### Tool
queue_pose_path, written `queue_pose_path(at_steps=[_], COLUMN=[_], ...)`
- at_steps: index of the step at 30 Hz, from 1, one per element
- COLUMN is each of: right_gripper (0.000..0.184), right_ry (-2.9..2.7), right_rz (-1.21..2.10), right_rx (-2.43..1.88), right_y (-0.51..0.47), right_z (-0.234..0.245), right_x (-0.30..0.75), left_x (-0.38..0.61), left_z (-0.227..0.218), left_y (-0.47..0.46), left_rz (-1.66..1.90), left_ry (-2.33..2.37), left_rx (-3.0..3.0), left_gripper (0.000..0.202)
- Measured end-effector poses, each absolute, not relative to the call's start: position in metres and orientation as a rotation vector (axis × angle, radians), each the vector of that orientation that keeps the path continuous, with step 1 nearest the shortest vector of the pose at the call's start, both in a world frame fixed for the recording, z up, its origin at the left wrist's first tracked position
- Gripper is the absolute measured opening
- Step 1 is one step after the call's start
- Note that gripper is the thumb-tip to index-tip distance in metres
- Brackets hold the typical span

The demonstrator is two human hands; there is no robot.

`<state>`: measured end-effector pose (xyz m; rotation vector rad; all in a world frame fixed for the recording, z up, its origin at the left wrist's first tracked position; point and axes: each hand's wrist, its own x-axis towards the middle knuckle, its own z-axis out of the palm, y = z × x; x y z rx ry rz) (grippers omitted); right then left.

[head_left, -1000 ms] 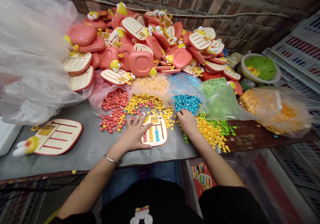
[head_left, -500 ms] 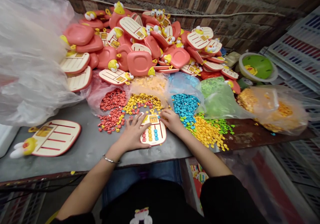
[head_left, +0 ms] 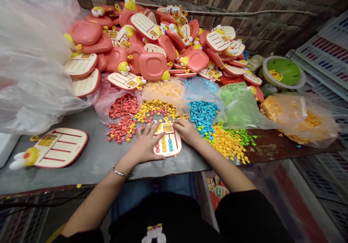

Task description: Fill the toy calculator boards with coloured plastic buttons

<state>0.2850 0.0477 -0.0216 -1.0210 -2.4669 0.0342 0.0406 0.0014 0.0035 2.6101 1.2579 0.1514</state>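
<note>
While the left hand [head_left: 146,144] lies spread on a toy keypad board [head_left: 172,149], the right hand [head_left: 186,131] cups its edge — no clear grip. Some keys [head_left: 164,147] sit fitted — others perhaps still missing.

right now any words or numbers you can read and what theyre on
Nothing is legible.
Yellow panel on the nearest toy board: too small.
Yellow panel on the left toy board: too small.
Sticker on the green disc: too small.
Marks on the white crate: blurred.
</note>
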Motion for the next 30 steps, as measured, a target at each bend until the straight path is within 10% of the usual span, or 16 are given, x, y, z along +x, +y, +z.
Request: queue_pose_path(at_steps=[19, 30], right_gripper=[0.014, 0.024], right_ry=[-2.203, -2.287], right_rz=[0.858, 0.059], right_rx=[-0.917, -1.646], right_y=[0.021, -0.017], right_z=[-0.006, -0.015], right_x=[0.276, 0.345], left_x=[0.038, 0.037], left_z=[0.000, 0.000], left_y=[0.003, 0.002], left_rz=[0.171, 0.234], left_ry=[1.266, 1.219], left_rx=[2.670, 2.637], left_gripper=[0.084, 0.078])
